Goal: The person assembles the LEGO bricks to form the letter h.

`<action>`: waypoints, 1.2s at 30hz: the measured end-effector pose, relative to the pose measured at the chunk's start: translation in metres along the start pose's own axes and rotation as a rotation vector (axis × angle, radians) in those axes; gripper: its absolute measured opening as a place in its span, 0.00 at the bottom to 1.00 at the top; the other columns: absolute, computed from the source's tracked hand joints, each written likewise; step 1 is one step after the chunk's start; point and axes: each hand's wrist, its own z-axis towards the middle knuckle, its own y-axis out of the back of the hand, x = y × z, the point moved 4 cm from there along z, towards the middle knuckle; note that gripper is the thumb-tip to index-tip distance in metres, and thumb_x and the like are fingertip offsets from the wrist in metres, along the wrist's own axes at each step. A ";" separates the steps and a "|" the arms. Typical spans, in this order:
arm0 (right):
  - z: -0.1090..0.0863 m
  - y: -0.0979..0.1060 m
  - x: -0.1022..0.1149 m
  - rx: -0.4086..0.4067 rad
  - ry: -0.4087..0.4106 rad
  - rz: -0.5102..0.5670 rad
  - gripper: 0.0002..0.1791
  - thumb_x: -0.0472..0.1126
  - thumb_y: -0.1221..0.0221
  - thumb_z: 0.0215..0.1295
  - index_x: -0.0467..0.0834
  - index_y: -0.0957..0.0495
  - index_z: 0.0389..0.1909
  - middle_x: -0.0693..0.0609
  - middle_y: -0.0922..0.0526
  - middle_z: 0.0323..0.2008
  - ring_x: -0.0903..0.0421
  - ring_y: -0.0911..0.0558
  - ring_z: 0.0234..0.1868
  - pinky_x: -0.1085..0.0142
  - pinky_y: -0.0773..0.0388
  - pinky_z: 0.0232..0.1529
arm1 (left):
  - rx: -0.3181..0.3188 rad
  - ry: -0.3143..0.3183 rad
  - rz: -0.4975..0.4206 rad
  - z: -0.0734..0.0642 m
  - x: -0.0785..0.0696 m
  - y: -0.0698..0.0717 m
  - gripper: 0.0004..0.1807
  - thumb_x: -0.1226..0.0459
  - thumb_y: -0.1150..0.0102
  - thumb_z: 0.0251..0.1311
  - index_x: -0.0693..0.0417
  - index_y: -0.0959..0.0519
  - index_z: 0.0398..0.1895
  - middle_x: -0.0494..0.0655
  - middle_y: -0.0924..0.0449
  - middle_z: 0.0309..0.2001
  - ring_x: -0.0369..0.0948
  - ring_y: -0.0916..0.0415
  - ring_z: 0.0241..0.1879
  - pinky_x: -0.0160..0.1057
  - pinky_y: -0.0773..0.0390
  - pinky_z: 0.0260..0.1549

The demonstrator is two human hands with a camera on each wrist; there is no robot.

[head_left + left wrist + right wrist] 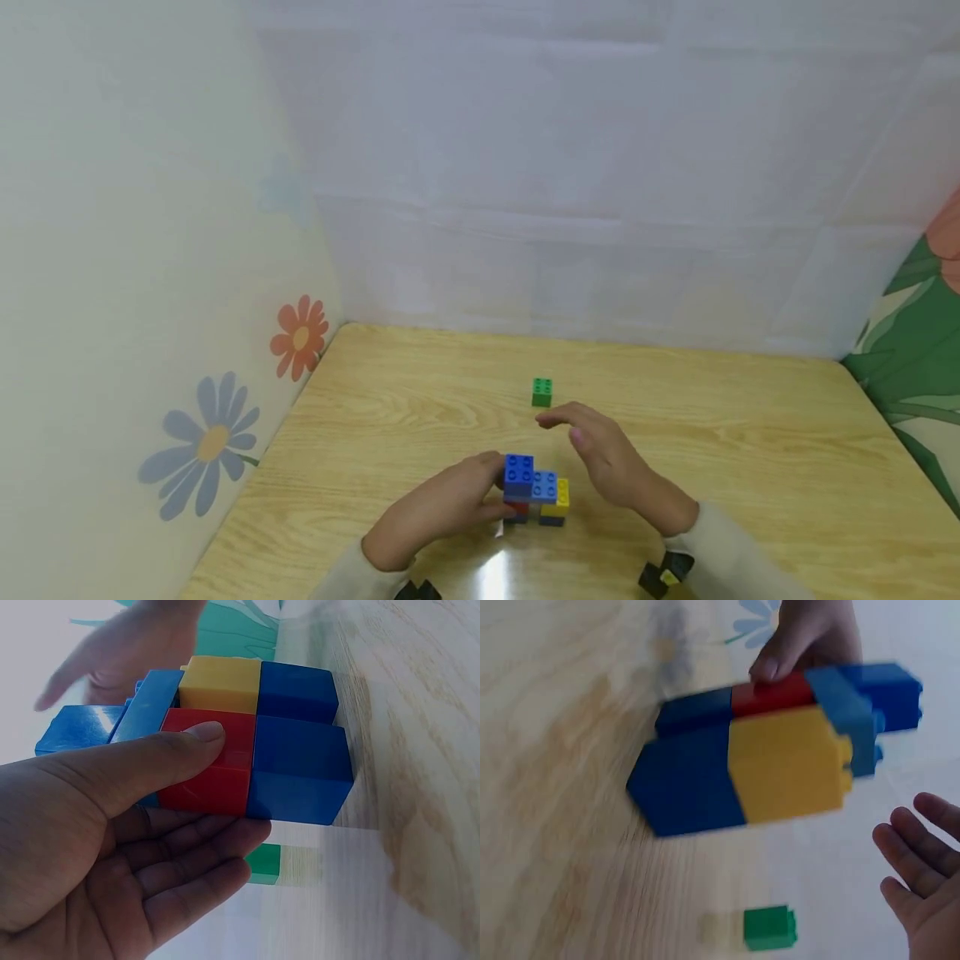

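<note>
A small block structure stands on the table in front of me. At its base are two dark blue bricks [300, 769], with a red brick [210, 761] on one and a yellow brick [784, 765] on the other. A lighter blue brick [544, 485] bridges these two, and a bright blue brick [519, 473] tops the left side. My left hand [457, 496] grips the structure at the red brick, thumb on its near face and fingers behind. To the right, my right hand [607, 454] hovers apart from the bricks, fingers extended and holding nothing.
Farther back on the wooden table [420, 367] lies a green brick [542, 392], just beyond my right fingertips. A white sheet [562, 208] hangs behind the table. Walls with printed flowers [213, 443] flank both sides.
</note>
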 end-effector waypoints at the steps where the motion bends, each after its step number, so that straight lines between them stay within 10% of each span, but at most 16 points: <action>1: 0.001 0.001 -0.005 -0.013 -0.004 -0.003 0.25 0.43 0.70 0.81 0.39 0.27 0.58 0.48 0.21 0.53 0.52 0.22 0.54 0.54 0.24 0.54 | 0.002 0.005 0.003 0.000 0.000 0.000 0.17 0.53 0.32 0.57 0.51 0.24 0.44 0.36 0.22 0.38 0.31 0.24 0.37 0.30 0.22 0.37; 13: 0.012 0.003 -0.060 -0.050 -0.318 -0.106 0.33 0.57 0.38 0.64 0.44 0.31 0.64 0.53 0.24 0.55 0.53 0.26 0.58 0.44 0.29 0.59 | 0.025 0.031 0.009 -0.001 0.001 -0.001 0.17 0.53 0.33 0.58 0.50 0.24 0.45 0.35 0.22 0.38 0.30 0.24 0.38 0.31 0.21 0.38; 20: 0.023 0.001 -0.076 -0.038 -0.385 -0.173 0.41 0.65 0.36 0.56 0.46 0.31 0.64 0.54 0.26 0.57 0.52 0.26 0.58 0.48 0.27 0.57 | 0.037 0.029 0.014 0.001 0.000 -0.002 0.18 0.53 0.32 0.58 0.50 0.24 0.46 0.35 0.22 0.39 0.30 0.24 0.38 0.30 0.22 0.38; 36: 0.026 -0.014 -0.106 0.065 -0.505 -0.221 0.36 0.45 0.35 0.62 0.42 0.36 0.69 0.45 0.28 0.62 0.47 0.29 0.62 0.48 0.30 0.61 | 0.065 0.049 -0.005 0.000 -0.002 0.001 0.18 0.53 0.33 0.58 0.50 0.23 0.47 0.34 0.22 0.39 0.30 0.24 0.39 0.31 0.21 0.38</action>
